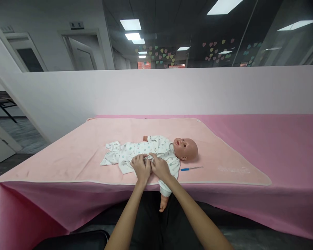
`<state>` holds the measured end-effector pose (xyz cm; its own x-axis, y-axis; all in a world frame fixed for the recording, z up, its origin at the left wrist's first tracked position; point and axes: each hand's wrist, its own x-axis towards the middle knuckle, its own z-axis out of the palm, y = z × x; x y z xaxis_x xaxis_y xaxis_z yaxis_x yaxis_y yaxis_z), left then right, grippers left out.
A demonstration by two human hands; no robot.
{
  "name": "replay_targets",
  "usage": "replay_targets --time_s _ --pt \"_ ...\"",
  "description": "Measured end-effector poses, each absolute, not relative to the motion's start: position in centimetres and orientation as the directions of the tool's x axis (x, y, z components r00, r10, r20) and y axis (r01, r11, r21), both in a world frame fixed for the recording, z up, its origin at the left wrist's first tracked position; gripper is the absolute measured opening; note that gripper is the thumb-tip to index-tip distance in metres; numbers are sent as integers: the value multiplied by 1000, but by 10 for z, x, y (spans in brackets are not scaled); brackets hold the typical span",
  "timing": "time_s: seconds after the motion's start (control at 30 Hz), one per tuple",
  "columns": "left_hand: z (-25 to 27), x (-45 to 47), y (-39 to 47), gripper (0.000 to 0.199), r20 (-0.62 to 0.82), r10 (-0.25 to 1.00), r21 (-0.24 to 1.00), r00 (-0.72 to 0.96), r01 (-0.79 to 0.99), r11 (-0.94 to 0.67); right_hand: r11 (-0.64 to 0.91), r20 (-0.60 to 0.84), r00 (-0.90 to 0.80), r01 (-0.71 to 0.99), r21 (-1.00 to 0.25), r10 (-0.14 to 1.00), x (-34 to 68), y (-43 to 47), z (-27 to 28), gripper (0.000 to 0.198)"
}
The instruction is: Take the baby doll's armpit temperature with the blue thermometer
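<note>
While a doll (156, 146) lies on its back on a peach blanket (125, 128), head toward the right, the person's left hand (141, 167) and right hand (160, 166) meet over the near side of its printed white outfit (131, 149). Their fingers are bent against the cloth (whether they pinch it cannot be told). The doll's near arm hangs past the table edge, and a blue-handled tool (189, 169) lies near its shoulder.

Heart-shaped stickers (211, 44) on glass (182, 21) — bright ceiling lights (130, 25); door (83, 58) open, upper left — white wall (172, 90) beneath.
</note>
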<state>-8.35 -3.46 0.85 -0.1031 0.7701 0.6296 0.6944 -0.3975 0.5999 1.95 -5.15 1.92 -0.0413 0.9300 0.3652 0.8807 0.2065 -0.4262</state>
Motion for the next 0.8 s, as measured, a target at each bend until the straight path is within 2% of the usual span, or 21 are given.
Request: replay_targets --time_s 0.23,0.63,0.8 --pt "6 -83 -34 11 619 774 632 -132 669 -391 139 347 55 849 -510 936 15 -52 19 31" --pt "5 -84 -34 11 625 768 678 -137 582 -448 132 387 76 865 -483 919 12 -57 11 28" --pt "4 -86 -35 7 608 778 711 -157 543 -447 164 392 106 786 -596 914 15 -53 8 26"
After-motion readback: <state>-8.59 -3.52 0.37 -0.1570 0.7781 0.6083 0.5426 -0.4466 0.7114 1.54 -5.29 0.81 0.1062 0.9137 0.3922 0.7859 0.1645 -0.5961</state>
